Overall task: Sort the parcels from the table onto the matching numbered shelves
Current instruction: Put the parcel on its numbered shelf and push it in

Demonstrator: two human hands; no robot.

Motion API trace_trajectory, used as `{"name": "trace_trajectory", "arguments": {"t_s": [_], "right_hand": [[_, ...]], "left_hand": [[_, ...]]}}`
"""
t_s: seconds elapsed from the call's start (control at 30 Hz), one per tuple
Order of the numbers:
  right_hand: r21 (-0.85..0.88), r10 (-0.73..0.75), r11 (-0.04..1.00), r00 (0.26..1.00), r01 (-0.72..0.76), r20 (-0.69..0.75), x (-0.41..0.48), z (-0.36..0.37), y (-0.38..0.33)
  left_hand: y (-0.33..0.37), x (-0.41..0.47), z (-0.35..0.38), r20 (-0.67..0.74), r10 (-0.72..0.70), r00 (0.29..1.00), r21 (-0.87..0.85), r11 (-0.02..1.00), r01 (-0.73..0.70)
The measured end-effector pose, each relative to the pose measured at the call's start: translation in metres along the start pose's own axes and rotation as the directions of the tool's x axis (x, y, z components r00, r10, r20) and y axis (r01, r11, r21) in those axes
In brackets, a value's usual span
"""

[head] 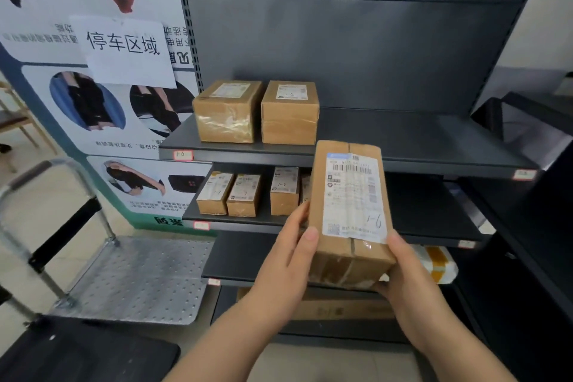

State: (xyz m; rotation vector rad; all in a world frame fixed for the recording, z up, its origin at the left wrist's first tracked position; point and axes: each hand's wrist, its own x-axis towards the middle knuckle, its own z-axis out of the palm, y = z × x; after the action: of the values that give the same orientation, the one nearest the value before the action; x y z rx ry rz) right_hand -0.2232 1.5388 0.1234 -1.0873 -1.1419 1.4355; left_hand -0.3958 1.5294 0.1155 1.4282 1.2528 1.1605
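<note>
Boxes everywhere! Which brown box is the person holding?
The long parcel in front of the shelves, its white label facing the camera. The left hand and right hand grip its near end; the other boxes sit on shelves.

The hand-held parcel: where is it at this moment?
Head view, right of centre: the parcel is gripped between the left hand and right hand before the shelving, right of the row of small boxes.

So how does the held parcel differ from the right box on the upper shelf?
The held parcel is long, gripped by left hand and right hand; the shelf box is squat, resting on the shelf. The parcel's label is large, the box's small. Both are brown cardboard.
</note>
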Motion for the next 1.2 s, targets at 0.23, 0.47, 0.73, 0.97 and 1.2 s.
{"name": "trace_trajectory", "arguments": {"t_s": [0.23,0.47,0.73,0.97,1.2], "right_hand": [[-0.083,-0.104,0.991,0.994,0.107,0.044,0.091,-0.035,-0.042],[-0.114,-0.095,0.988,0.994,0.101,0.055,0.173,-0.062,-0.076],[-0.139,-0.042,0.989,0.996,0.053,0.077,0.231,-0.075,-0.082],[-0.226,0.017,0.974,0.999,-0.008,0.037,0.257,-0.067,-0.079],[-0.3,-0.114,0.947,0.993,0.117,0.027,0.264,-0.066,-0.087]], "left_hand": [[0.024,0.101,0.021,0.001,0.155,0.988,-0.023,0.988,-0.155],[0.036,0.187,0.042,-0.034,0.135,0.99,-0.018,0.991,-0.135],[0.027,0.232,0.054,-0.127,0.057,0.99,0.02,0.998,-0.055],[0.019,0.258,0.047,-0.149,0.042,0.988,0.094,0.995,-0.028],[0.036,0.267,0.035,-0.14,0.088,0.986,0.197,0.979,-0.06]]}}
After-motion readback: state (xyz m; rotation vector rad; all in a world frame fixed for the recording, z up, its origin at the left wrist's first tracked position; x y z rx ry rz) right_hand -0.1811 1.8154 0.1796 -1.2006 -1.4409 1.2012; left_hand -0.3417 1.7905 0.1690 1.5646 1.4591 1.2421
